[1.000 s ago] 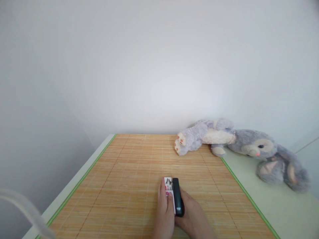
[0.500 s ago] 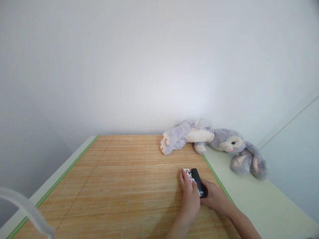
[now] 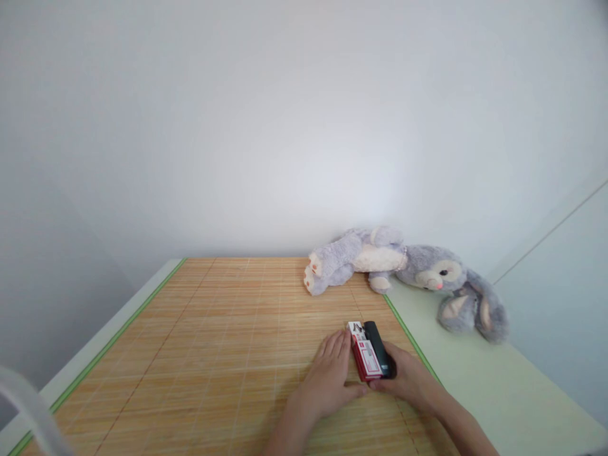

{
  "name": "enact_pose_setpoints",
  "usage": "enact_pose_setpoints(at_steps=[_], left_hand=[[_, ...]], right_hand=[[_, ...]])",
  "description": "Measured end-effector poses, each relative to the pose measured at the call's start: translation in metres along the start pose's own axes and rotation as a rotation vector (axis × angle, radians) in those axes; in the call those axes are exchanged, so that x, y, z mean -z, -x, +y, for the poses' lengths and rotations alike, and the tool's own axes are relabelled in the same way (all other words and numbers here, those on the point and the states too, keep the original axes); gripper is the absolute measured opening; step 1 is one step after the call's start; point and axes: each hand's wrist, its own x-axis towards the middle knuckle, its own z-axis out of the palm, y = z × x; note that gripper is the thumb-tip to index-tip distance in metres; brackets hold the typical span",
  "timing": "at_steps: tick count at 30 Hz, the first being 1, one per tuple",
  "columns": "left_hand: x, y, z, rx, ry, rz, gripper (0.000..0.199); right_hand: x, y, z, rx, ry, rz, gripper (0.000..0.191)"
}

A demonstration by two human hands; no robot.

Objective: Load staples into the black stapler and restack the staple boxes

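Observation:
A small red-and-white box [image 3: 367, 360] with printing and pictures on its top lies on the bamboo mat. Along its right side is a long black object [image 3: 377, 345], shaped somewhat like a stapler. My right hand [image 3: 409, 375] grips the near end of the black object, its thumb reaching across to the box's near corner. My left hand [image 3: 329, 373] rests at the box's left side, fingers stretched forward and thumb apart, holding nothing. Whether its fingertips touch the box I cannot tell.
A grey plush rabbit [image 3: 380, 258] lies on its side along the wall, its ears hanging over the pale tabletop [image 3: 503, 392]. The bamboo mat [image 3: 209, 342] has green edging. A white curved strip [image 3: 28, 399] crosses the lower left corner, close to the camera.
My left hand has come off the top of the box and moved left, fingers opening, so more of the box shows. My right hand stays on the black object, its thumb now at the box's corner.

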Motion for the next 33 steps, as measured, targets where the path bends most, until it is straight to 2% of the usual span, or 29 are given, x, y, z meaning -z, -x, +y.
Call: enact_pose_setpoints(at_steps=[7,12,14,16,18,20,21,23,24,26,28,30,33], left_hand=[[-0.003,0.003,0.006,-0.021,-0.024,0.12,0.101],[-0.002,0.005,0.012,0.008,-0.052,0.126,0.098],[-0.002,0.017,0.005,0.047,-0.066,0.134,0.098],[0.001,0.041,-0.012,0.1,-0.104,0.191,0.091],[0.006,0.075,-0.036,0.172,-0.202,0.275,0.08],[0.015,0.113,-0.06,0.255,-0.33,0.371,0.067],[0.02,0.13,-0.07,0.281,-0.391,0.382,0.065],[0.029,0.157,-0.082,0.364,-0.496,0.401,0.065],[0.034,0.166,-0.084,0.402,-0.536,0.4,0.066],[0.039,0.174,-0.084,0.46,-0.587,0.39,0.068],[0.041,0.174,-0.08,0.481,-0.606,0.375,0.069],[0.04,0.172,-0.078,0.48,-0.607,0.368,0.069],[0.037,0.17,-0.075,0.472,-0.601,0.38,0.068]], right_hand=[[0.001,0.0,-0.004,0.02,0.021,-0.019,0.075],[-0.003,-0.001,-0.002,0.032,0.022,0.009,0.081],[-0.001,0.007,0.004,0.009,0.015,0.047,0.094],[0.001,0.022,0.014,-0.037,0.005,0.131,0.106],[-0.003,0.041,0.021,-0.07,-0.014,0.247,0.102],[-0.021,0.055,0.018,-0.042,-0.063,0.307,0.083],[-0.037,0.059,0.012,-0.002,-0.083,0.288,0.069],[-0.078,0.059,-0.01,0.109,-0.038,0.194,0.052],[-0.101,0.054,-0.023,0.212,0.02,0.166,0.048],[-0.141,0.042,-0.052,0.344,0.161,0.171,0.054],[-0.169,0.029,-0.075,0.342,0.282,0.197,0.066],[-0.183,0.021,-0.087,0.288,0.373,0.229,0.073],[-0.19,0.018,-0.094,0.218,0.464,0.282,0.07]])
